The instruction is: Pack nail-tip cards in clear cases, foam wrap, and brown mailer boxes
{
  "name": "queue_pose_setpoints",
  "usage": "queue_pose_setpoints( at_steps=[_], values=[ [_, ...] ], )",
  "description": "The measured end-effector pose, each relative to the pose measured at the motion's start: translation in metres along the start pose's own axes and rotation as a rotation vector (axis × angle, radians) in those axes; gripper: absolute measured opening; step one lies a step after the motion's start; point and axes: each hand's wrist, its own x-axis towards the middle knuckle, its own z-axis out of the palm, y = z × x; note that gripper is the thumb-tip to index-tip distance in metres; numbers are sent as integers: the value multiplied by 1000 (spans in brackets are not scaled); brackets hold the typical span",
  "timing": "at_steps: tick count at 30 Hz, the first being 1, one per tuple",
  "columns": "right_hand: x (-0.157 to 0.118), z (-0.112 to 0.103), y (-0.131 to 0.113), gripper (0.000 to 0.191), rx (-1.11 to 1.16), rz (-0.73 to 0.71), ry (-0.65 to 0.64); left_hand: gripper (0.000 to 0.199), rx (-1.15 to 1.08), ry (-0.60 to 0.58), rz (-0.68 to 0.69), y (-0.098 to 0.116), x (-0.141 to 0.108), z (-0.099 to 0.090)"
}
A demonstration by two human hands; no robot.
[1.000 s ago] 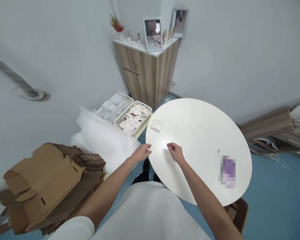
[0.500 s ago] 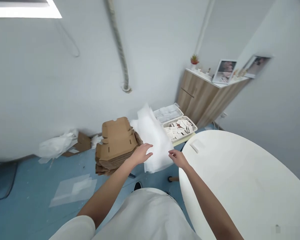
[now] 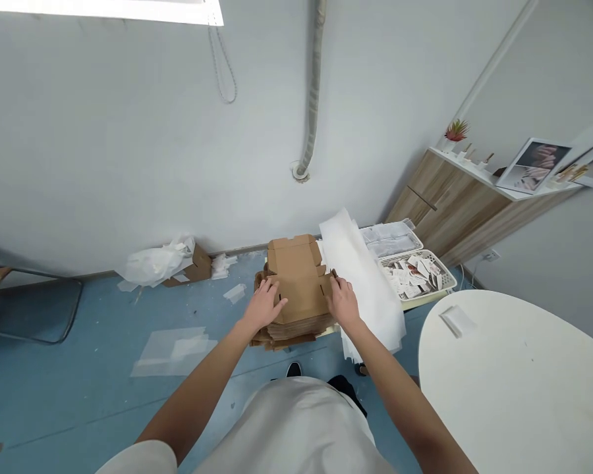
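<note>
A stack of flat brown cardboard box blanks (image 3: pixel 300 289) lies in front of me. My left hand (image 3: pixel 263 305) rests at the left edge of the top blank, fingers apart. At the right edge of that blank is my right hand (image 3: pixel 342 301), its fingers bent over the side flap; whether they grip it is not clear. White foam sheets (image 3: pixel 360 276) lie in a pile directly right of the stack, partly behind my right forearm.
A white basket of small cards (image 3: pixel 418 275) and a tray of clear packets (image 3: pixel 391 238) stand right of the sheets. The round white table (image 3: pixel 514 382) holds a small packet (image 3: pixel 457 321). A wooden cabinet (image 3: pixel 454 204) stands behind. Plastic wrap (image 3: pixel 158 263) lies by the wall.
My view has turned left. Both hands have moved from over the white sheets to the two sides of the cardboard stack.
</note>
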Motion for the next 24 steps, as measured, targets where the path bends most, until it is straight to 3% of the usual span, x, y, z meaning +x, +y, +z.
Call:
queue_pose_setpoints(
  at_steps=[3,6,9,14,18,21,24],
  values=[
    [10,2,-2,47,-113,95,-98,66,-10,-19,13,-11,-1,0],
    [19,0,-1,32,-199,184,-192,65,-4,-39,1,-18,-1,-4],
    [25,-4,2,21,-156,295,-182,65,-6,-49,-29,-21,0,-7],
    [29,-16,16,14,340,538,-71,75,-14,-61,-22,-17,1,-9],
    [29,-27,14,14,793,673,-24,78,-15,3,123,2,-5,-12],
    [30,-33,4,12,951,727,-14,69,-48,37,280,23,-11,-9],
    [30,-36,-4,13,1012,758,2,45,-72,25,358,40,-14,-2]
  ],
)
